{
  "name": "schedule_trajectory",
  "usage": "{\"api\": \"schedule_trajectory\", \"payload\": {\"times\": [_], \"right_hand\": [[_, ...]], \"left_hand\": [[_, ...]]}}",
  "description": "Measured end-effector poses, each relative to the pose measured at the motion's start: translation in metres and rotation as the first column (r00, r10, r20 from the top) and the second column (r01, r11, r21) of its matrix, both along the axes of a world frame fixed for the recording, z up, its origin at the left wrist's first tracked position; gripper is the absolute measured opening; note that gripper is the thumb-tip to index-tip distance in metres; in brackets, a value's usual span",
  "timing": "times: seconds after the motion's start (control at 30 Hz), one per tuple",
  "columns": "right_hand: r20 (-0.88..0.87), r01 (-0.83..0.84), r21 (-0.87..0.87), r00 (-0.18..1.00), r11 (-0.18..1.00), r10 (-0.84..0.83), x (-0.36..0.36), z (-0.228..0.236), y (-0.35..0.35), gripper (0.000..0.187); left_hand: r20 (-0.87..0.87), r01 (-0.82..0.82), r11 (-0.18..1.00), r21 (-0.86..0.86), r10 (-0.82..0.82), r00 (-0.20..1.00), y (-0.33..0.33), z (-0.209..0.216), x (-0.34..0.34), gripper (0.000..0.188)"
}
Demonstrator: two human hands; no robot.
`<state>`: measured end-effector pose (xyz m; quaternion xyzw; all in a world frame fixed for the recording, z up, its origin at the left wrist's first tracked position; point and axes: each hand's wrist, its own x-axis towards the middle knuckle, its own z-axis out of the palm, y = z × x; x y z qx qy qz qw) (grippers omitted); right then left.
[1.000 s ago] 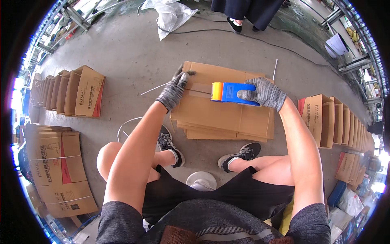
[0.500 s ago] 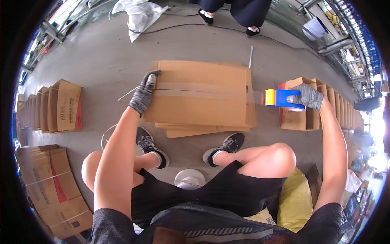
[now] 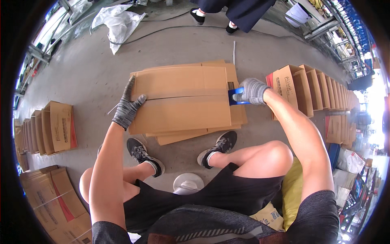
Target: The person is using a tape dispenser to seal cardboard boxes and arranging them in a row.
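Observation:
A flattened-looking brown cardboard box (image 3: 183, 114) lies before me on the stacked cardboard sheets (image 3: 238, 81), a seam running across its top. My left hand (image 3: 129, 103), in a grey knit glove, rests at the box's left edge, fingers stretched along the side and thumb spread onto the top. At the opposite edge my gloved right hand (image 3: 252, 91) grips a blue tape dispenser (image 3: 232, 97); its front is against the box's right side. Clear tape lies along the seam. The glove hides most of the dispenser.
Rows of open cartons stand at right (image 3: 301, 87) and left (image 3: 61, 128). Strapped flat cartons (image 3: 53, 199) lie at lower left. A yellow sack (image 3: 292, 191) is beside my right leg. Beyond are a plastic bag (image 3: 118, 24), a cable (image 3: 174, 27) and another person's feet (image 3: 198, 17).
My right hand has brought the dispenser leftward to the box's right edge; the tape strip stretched out before no longer shows. My left thumb has spread onto the top. The whole view has shifted.

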<state>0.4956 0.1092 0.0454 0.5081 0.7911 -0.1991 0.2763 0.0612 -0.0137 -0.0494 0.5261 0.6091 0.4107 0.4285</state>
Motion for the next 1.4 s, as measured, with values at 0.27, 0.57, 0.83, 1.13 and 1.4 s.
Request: {"api": "schedule_trajectory", "payload": {"times": [0.27,0.57,0.83,1.13,1.4], "right_hand": [[0.208,-0.027,0.179,0.978,0.983,-0.011,-0.044,0.024,-0.037,0.04],[0.18,-0.213,0.149,0.966,0.966,0.185,-0.016,-0.066,-0.072,0.032],[-0.151,0.657,0.18,0.754,0.733,-0.639,-0.022,-0.211,-0.062,0.042],[-0.482,0.766,0.542,0.621,0.347,-0.618,0.019,-0.175,0.002,0.039],[-0.298,0.002,0.714,0.906,0.7,0.302,-0.288,-0.061,-0.089,0.059]], "left_hand": [[0.034,0.012,1.0,0.004,-0.012,0.999,0.003,0.001,0.005,0.087],[-0.007,0.005,0.989,0.147,-0.004,1.0,0.004,-0.018,-0.008,0.084],[-0.041,-0.103,0.994,0.027,0.104,0.994,-0.021,0.003,-0.019,0.087],[-0.166,-0.106,0.994,0.019,0.108,0.98,-0.016,0.022,-0.001,0.095],[-0.283,-0.158,0.979,-0.126,0.117,0.952,-0.02,0.034,-0.004,0.114]]}}
